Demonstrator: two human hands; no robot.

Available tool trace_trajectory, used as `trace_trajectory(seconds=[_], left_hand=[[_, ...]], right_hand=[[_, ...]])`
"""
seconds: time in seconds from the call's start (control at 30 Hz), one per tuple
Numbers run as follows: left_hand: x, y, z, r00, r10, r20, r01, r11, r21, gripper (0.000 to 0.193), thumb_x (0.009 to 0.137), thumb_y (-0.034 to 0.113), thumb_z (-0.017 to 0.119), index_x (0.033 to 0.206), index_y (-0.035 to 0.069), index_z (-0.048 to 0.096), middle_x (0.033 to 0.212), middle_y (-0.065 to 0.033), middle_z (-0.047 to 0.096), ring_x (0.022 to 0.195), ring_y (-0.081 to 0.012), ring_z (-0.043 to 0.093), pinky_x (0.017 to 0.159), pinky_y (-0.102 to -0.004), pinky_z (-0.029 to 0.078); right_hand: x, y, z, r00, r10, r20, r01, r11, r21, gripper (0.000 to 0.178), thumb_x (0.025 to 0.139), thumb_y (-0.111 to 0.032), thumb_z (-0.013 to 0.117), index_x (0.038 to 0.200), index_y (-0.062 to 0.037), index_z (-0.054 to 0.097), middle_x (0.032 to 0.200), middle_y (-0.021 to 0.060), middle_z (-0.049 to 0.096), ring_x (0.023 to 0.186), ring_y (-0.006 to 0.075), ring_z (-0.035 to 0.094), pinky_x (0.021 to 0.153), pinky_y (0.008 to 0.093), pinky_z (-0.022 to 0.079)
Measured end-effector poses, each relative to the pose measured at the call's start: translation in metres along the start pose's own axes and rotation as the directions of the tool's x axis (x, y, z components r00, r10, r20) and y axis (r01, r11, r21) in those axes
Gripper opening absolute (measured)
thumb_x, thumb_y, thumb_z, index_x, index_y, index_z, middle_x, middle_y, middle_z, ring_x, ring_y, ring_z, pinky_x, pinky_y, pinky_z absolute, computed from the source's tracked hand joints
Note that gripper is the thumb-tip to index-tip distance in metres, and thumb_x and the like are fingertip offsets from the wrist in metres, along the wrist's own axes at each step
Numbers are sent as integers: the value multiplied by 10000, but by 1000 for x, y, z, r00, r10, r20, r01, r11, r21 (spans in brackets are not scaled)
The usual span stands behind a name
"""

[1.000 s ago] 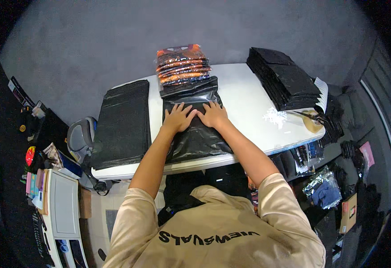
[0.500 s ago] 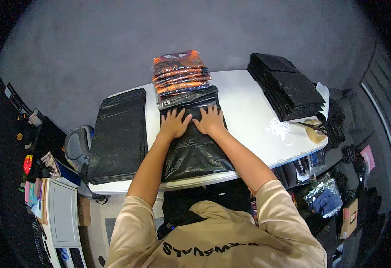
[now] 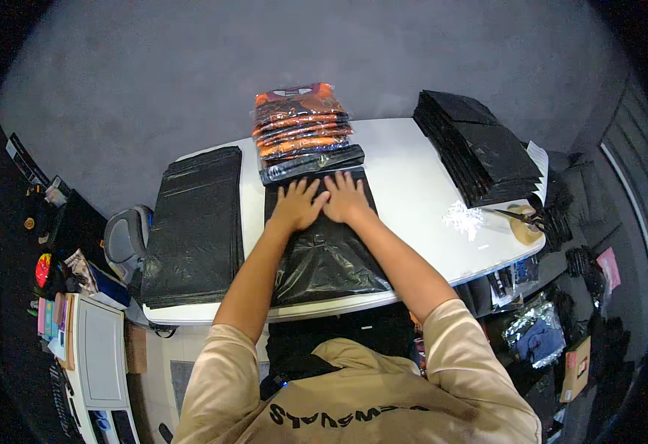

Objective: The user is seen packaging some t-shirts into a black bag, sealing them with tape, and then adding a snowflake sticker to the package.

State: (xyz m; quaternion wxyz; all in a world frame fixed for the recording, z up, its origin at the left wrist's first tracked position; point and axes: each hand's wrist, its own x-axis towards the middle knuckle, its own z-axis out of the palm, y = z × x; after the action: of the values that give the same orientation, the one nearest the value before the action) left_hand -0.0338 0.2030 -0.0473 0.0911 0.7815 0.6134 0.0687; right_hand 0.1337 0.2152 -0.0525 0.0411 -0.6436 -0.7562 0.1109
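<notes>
From my remote station, starting at left, I record a white cabinet with a grey door point(image 3: 103, 348), then a grey chair point(image 3: 120, 240) beside the white table with a curved edge point(image 3: 405, 214). On the table's left part lies a neat, flat stack of black plastic bags point(image 3: 194, 229). Next I note the left hand point(image 3: 299, 205), palm down, fingers spread apart, resting on a flat, creased black plastic bag point(image 3: 328, 263). That bag lies at the table's near edge, in front of the person. Beyond it stands a pile of folded orange-and-black items in clear wrapping point(image 3: 302, 122); a folded black strip sits between them. The right hand point(image 3: 348, 201) likewise lies palm down on the bag, fingers apart, grasping nothing. The thumbs are close; I cannot tell whether they touch. Further right I find a tilted stack of flat black packages point(image 3: 483, 152), scattered white scraps point(image 3: 463, 217) and a roll of tan tape point(image 3: 524, 229) near the table's corner.
</notes>
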Motion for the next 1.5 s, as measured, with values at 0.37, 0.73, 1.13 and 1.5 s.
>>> trace_trajectory(seconds=[0.37, 0.73, 1.13, 1.5], left_hand=[[-21, -76, -18, 1000, 20, -7, -21, 999, -30, 641, 1130, 547, 270, 1660, 202, 374, 1687, -215, 363, 1577, -411, 288, 1287, -569, 194], [-92, -20, -8, 961, 255, -110, -265, 960, -95, 645, 1105, 549, 391, 1610, 154, 467, 1694, -145, 390, 1605, -381, 248, 1295, -568, 189], [-165, 21, -8, 921, 366, -132, -373, 928, -26, 690, 1095, 511, 457, 1638, 90, 393, 1726, -154, 316, 1618, -377, 210, 1305, -584, 140], [-263, -1, -28, 951, 256, -171, -266, 963, -38, 681, 1050, 362, 586, 1629, 60, 393, 1698, -173, 363, 1595, -402, 266, 1293, -577, 212]], right_hand=[[-19, 37, -19, 999, -5, 35, 7, 998, -58, 817, 1057, -706, 298, 1706, -212, 252, 1787, 115, 144, 1646, 356, 108, 1301, 622, 78], [-101, 22, -2, 975, -206, -77, 209, 978, 22, 779, 1073, -649, 359, 1696, -189, 274, 1764, 171, 199, 1632, 387, 161, 1308, 586, 127], [-172, 0, -2, 927, -296, -230, 319, 945, 67, 728, 1076, -578, 457, 1676, -184, 333, 1740, 207, 252, 1607, 441, 209, 1275, 637, 184], [-257, 48, 3, 897, -305, -320, 334, 942, 36, 649, 1080, -463, 516, 1636, -148, 404, 1710, 210, 315, 1598, 426, 243, 1281, 621, 191]])
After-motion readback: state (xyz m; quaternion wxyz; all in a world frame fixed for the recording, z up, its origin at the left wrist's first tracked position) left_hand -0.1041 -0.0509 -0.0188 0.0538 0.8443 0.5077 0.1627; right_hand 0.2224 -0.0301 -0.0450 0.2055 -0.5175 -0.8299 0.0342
